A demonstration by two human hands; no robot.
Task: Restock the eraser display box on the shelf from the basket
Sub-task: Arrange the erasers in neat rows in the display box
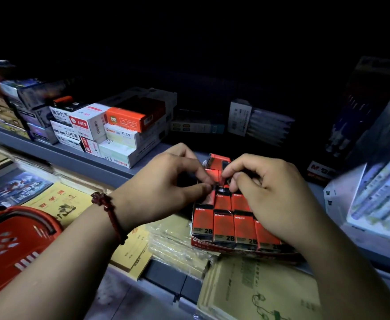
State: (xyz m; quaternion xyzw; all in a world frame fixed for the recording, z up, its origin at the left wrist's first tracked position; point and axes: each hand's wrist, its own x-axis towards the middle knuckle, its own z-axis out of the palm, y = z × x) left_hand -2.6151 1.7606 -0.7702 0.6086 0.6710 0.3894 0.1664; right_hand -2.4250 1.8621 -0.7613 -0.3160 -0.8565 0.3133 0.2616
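Box (212, 245) sits at the front edge of the shelf (74, 155), right of centre, with its front lip over wrapped yellow notebooks (173, 248). Inside, red erasers (224, 227) are packed in rows. The front row is four across, each marked 2B. The rows behind are partly hidden by the hands. Left hand (166, 181) reaches in from the left, thumb and forefinger pinching one eraser (221, 181) in the middle rows. Right hand (265, 188) comes from the right, its fingers curled and pinching the same eraser. Red bracelet (107, 204) on the left wrist. Red basket (11, 245) is at lower left, off the shelf, and its contents can't be seen. Stacked cartons (120, 130) stand towards the shelf's left back.
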